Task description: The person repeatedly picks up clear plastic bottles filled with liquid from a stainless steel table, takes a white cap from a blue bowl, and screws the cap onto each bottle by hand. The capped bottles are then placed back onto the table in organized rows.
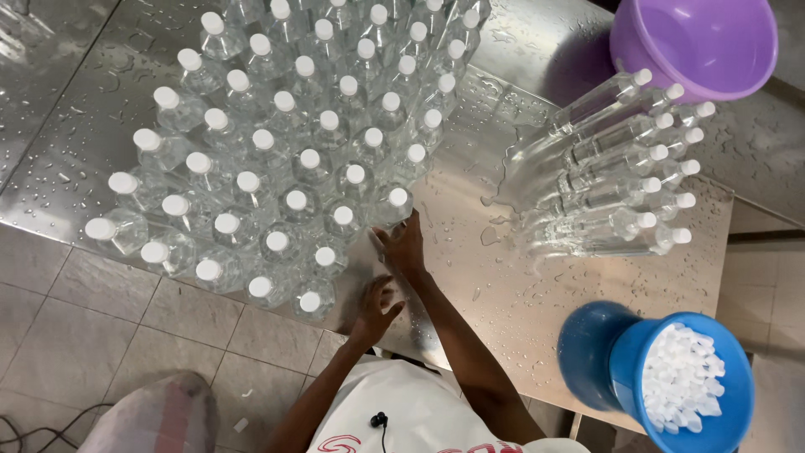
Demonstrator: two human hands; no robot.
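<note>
Both forearms reach forward from the near edge of the wet steel table point(520, 294). The right hand point(404, 245) lies extended, fingers spread open and flat against the side of the nearest capped bottle point(392, 205), at the right-hand corner of the standing bottle cluster point(285, 134); it grips nothing. The left hand point(376, 309) sits closer to the near edge, fingers loosely curled and apart, fingertips touching the base of a front-row bottle point(314, 300). The cluster of clear bottles with white caps fills the left half of the table, reaching its near edge. Well apart, toward the right edge, lies a stack of bottles on their sides point(604, 176). A purple bowl point(700, 42) sits at the far right corner, a blue tub of white caps point(679, 382) at the near right corner.
</note>
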